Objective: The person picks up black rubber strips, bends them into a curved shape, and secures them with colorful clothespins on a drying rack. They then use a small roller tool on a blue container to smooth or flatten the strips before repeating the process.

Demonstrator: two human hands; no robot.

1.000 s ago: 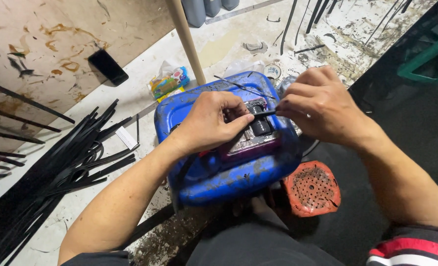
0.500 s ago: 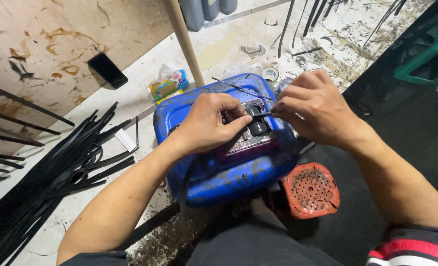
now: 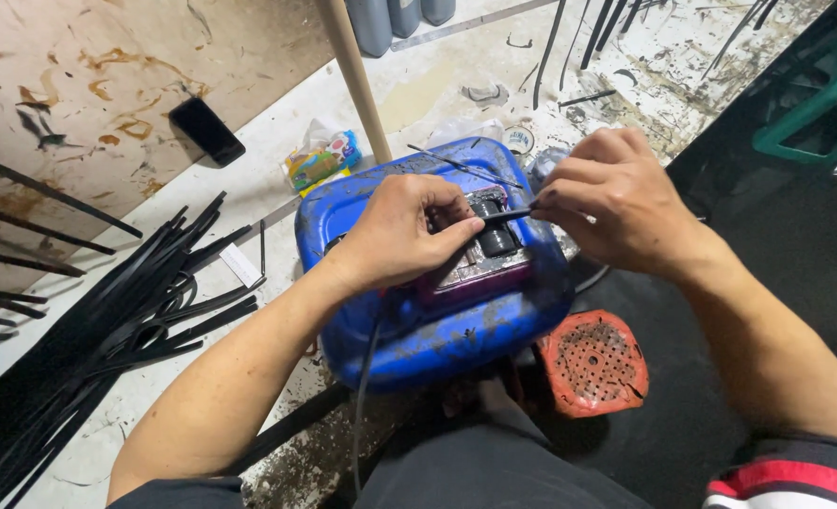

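A blue plastic jerrycan lies on its side in front of me, and a small purple-and-metal device rests on top of it. My left hand presses down on the device's left side with its fingers curled over it. A thin black strip runs across the device between my hands. My right hand pinches the strip's right end with thumb and fingertips. Part of the device is hidden under my left hand.
A pile of long black strips lies to the left on the dirty floor. A black phone and a colourful packet sit behind. A wooden pole stands upright behind the can. An orange perforated stool is lower right, a green crate upper right.
Both hands stay on the device. The right hand has shifted slightly along the black strip. The view has barely moved.
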